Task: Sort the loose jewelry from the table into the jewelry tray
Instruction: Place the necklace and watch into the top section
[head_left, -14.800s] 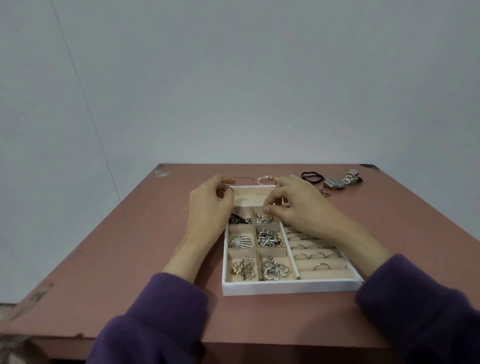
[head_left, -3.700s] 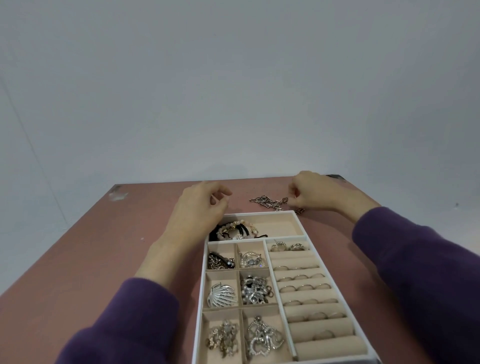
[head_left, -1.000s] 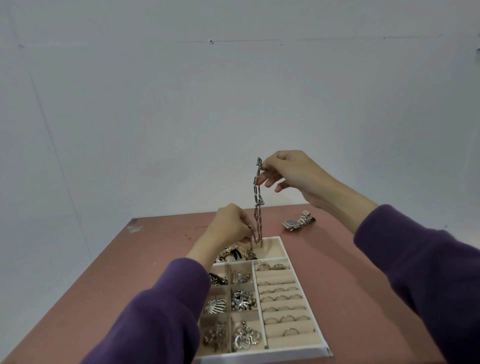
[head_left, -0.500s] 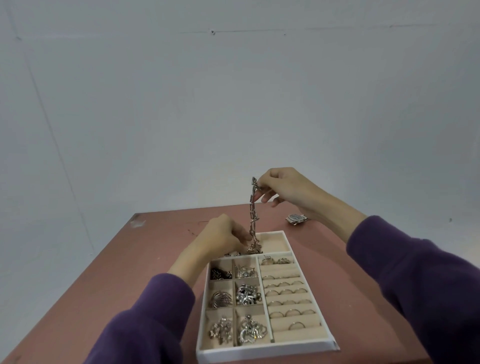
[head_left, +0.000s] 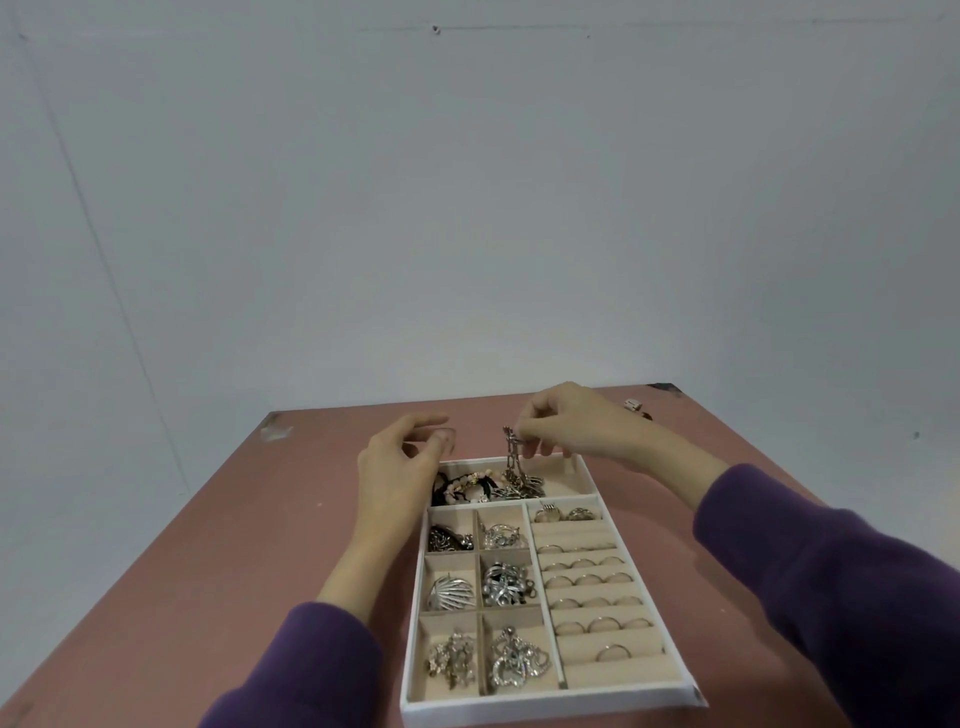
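Silver chain was pinched at its top end by the right hand, its lower links already piled in the tray's far long compartment. Left hand hovered beside, loosely curled, holding nothing I could see. Most compartments were filled; a watch was left on the table.

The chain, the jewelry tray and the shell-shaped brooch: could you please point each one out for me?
chain (head_left: 511, 457), head view, on the hanging links under the right hand's pinch.
jewelry tray (head_left: 545, 711), head view, on its white near wall.
shell-shaped brooch (head_left: 450, 592), head view, on its ribbed middle.
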